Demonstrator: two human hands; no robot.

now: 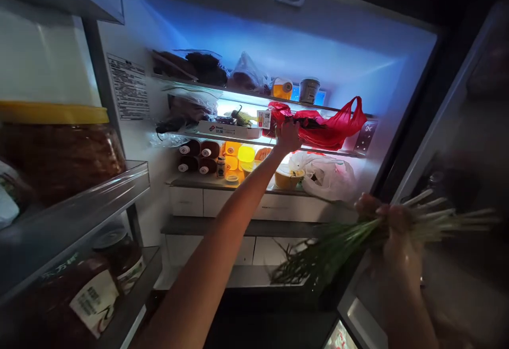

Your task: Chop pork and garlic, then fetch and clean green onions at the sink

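Note:
My left hand (289,136) reaches deep into an open fridge, at the middle shelf. Its fingers are curled against a red plastic bag (334,131), whose handle loop stands up at the right. Dark contents show in the bag's opening beside the hand. In front of the fridge, at the lower right, my right hand (397,227) is closed around a bunch of green onions (342,248). The leaves hang to the left and the pale stems point right, a little blurred. To the left of my left hand lies a flat white pizza box (228,129) with green peppers on it.
Dark-capped shelf rows hold bottles (199,157), a bowl (287,177) and a white plastic bag (332,176). Wrapped bags (207,68) and a tub (309,90) stand above. A left door rack (91,190) carries a large yellow-lidded jar (59,147). The right door (433,142) borders my right hand.

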